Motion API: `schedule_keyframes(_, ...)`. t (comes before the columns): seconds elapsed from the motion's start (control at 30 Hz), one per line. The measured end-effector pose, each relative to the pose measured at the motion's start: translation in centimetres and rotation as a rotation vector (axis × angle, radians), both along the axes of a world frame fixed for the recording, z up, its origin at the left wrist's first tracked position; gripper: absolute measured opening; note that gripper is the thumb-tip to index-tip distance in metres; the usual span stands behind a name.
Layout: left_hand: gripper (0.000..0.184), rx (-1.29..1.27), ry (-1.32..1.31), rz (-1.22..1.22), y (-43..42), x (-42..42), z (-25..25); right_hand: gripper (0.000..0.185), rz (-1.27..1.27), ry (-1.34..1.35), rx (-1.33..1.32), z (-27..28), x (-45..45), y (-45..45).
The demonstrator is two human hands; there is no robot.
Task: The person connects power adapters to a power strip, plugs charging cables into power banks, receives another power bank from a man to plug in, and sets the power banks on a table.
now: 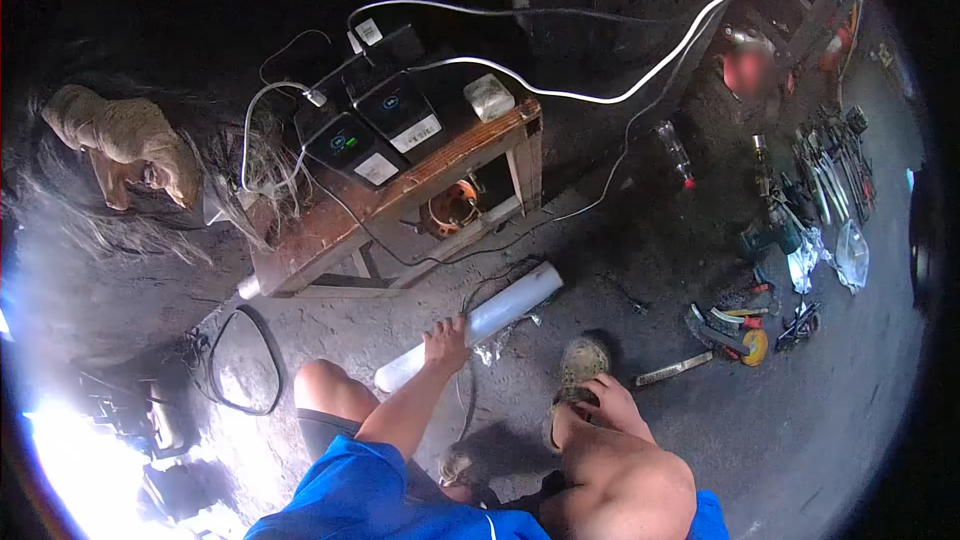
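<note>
My left hand [446,346] lies over a long white tube [515,305] on the floor, its fingers curled round the upper side. The tube slants from lower left to upper right, and a thin dark cord [466,395] runs beside it. My right hand [603,400] is at my foot, with its fingers loosely stretched over the ankle and the olive clog [583,360]. Part of those fingers is hard to make out. Crumpled clear plastic [490,350] shows just under the tube.
A wooden bench [330,240] carries black devices [352,145] with cables. An orange round part [453,208] sits beneath. A black belt loop [245,360] lies left. At right are a flat metal bar [675,369], a yellow tape roll [754,347] and several hand tools [835,175].
</note>
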State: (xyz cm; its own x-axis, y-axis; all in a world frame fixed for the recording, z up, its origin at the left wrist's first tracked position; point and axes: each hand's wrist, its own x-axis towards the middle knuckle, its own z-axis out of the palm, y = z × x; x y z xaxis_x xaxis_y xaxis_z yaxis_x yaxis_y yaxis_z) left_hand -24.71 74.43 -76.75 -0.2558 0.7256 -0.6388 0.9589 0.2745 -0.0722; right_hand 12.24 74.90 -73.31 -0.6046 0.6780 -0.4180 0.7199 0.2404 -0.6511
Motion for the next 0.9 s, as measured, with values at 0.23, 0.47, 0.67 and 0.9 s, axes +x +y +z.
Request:
schedule_keyframes(0.23, 0.079, 0.002, -0.023, 0.027, 0.3, 0.0, 0.3, 0.043, -0.060, 0.072, 0.078, 0.0, -0.2, -0.9)
schedule_keyframes(0.47, 0.075, 0.013, -0.016, 0.022, 0.0, -0.1, 0.0, 0.043, -0.011, -0.028, 0.083, -1.3, -0.1, -1.0)
schedule_keyframes(0.67, 0.077, -0.004, -0.042, 0.040, 0.4, -0.2, 0.4, 0.043, -0.016, 0.049, 0.073, -0.1, 0.2, -0.6)
schedule_keyframes(0.9, 0.081, 0.017, -0.025, 0.010, 0.0, -0.2, -0.1, 0.037, -0.032, -0.025, 0.061, -1.2, 0.1, -0.4)
